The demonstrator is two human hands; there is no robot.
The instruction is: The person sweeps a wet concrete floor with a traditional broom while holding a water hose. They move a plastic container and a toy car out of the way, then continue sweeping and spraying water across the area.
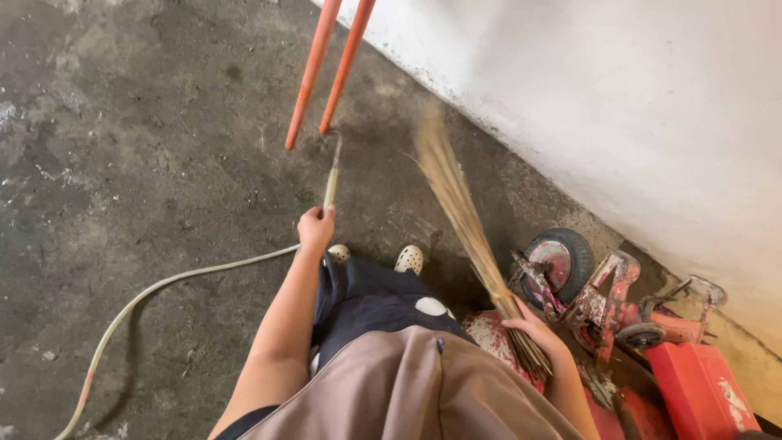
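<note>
**Hose in One Hand, Broom in the Other**

The left hand (315, 227) is wrapped tight around a pale hose (175, 278) that lies curved over the wet concrete floor (122, 147). The right hand (533, 328) grips a straw broom (460, 212). Two orange poles (326, 73) stand ahead. A red cart (627, 326) crowds the white wall (611, 106) on the right. Left has open room.

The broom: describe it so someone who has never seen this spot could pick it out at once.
Start at the white wall on the right and follow its foot down to the red wheeled machine. Just left of its black wheel, the right hand grips the broom. It is a handleless bundle of straw-coloured bristles fanning towards the floor, unlike the pale hose in the left hand.
</note>
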